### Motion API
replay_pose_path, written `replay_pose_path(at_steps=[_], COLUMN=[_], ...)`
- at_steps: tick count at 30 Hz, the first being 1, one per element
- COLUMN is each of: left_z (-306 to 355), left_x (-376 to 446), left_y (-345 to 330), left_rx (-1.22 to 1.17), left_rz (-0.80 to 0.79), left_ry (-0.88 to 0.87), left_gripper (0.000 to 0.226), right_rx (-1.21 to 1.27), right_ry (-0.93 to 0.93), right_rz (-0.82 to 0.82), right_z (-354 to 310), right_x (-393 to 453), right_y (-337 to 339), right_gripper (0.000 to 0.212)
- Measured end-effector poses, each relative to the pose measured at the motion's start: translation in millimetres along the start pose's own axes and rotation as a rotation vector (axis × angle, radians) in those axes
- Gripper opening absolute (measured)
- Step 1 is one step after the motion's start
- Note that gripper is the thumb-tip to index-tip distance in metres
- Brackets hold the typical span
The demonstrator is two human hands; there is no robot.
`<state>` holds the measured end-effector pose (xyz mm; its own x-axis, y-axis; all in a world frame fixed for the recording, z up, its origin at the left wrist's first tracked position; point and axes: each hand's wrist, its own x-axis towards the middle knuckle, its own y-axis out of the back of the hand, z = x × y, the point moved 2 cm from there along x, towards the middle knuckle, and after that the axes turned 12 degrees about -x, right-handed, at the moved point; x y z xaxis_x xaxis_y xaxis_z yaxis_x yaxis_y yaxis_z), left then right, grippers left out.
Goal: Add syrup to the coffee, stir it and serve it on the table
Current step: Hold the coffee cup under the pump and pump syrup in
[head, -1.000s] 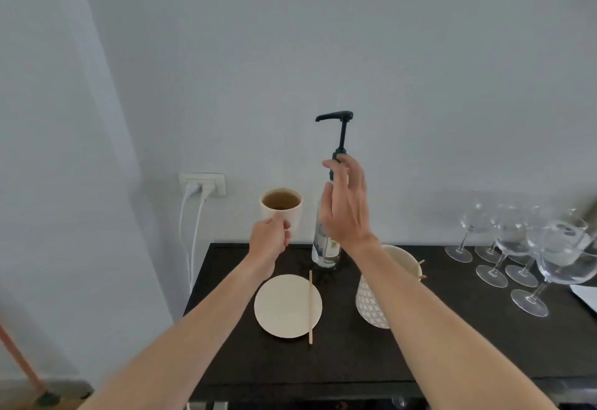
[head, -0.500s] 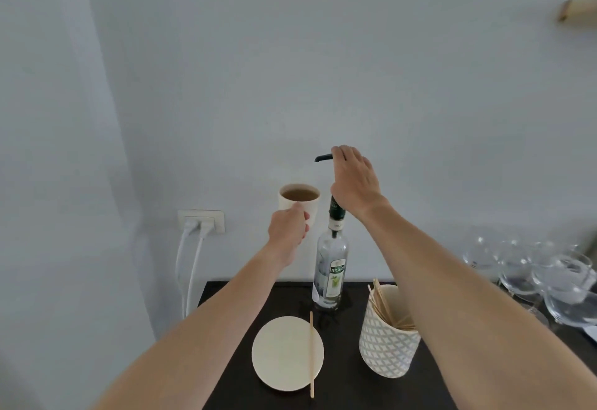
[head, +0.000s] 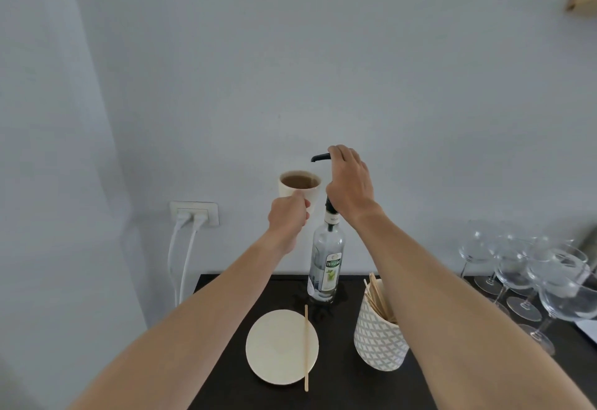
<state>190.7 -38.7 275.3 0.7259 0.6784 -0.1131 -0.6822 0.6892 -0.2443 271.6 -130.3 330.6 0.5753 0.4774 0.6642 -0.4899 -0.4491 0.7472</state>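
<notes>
Centrally, on the dark table (head: 436, 390), stands the glass syrup bottle (head: 325, 266): tall, narrow-based, probably heavy enough to stay put but liable to tip under a sideways push, so pressure belongs straight down on the pump (head: 320, 157). The right hand (head: 350, 183) lies closed over the pump head, palm down, with the black spout projecting left toward the cup. How far the pump is pressed cannot be told, and no syrup stream is visible.

The patterned pot (head: 379, 341) of wooden sticks stands just right of the bottle, beneath the right forearm; a dropped elbow could knock it. Stemmed glasses (head: 555, 280) crowd the far right of the table, fragile, well apart from the work.

The saucer (head: 281, 346) lies in front of the bottle, bare, a likely landing place for the cup. One stirrer (head: 306, 348) rests across its right edge, light and easily rolled.

The cup (head: 299, 185), pale and smooth, holds dark coffee near the rim. It is held in the air, left of the bottle neck and just below the spout. The left hand (head: 288, 217) grips its near side low down, fingers wrapped. Being nearly full, it should be kept level; any tilt would likely spill.
</notes>
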Motion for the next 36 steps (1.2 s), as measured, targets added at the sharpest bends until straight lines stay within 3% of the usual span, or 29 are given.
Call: replay_pose_path(at_steps=[6, 19, 23, 31, 36], left_z=[-1, -5, -9, -14, -22], left_x=[-1, -3, -5, -12, -20], left_y=[0, -2, -2, 10, 26], left_rx=[0.007, 0.004, 0.014, 0.043, 0.068], left_rz=[-0.015, -0.033, -0.029, -0.027, 0.005], left_ry=[0.005, -0.016, -0.013, -0.018, -0.021], left_gripper=[0.02, 0.021, 0.023, 0.022, 0.022], right_rx=[-0.086, -0.014, -0.038, -0.053, 0.038], right_ry=[0.047, -0.001, 0.018, 0.007, -0.071], right_rz=[-0.091, -0.003, -0.046, -0.049, -0.026], right_z=[4, -2, 2, 3, -3], right_x=[11, 5, 5, 3, -21], right_y=[11, 1, 1, 11, 5], right_gripper=[0.052, 0.058, 0.058, 0.093, 0.09])
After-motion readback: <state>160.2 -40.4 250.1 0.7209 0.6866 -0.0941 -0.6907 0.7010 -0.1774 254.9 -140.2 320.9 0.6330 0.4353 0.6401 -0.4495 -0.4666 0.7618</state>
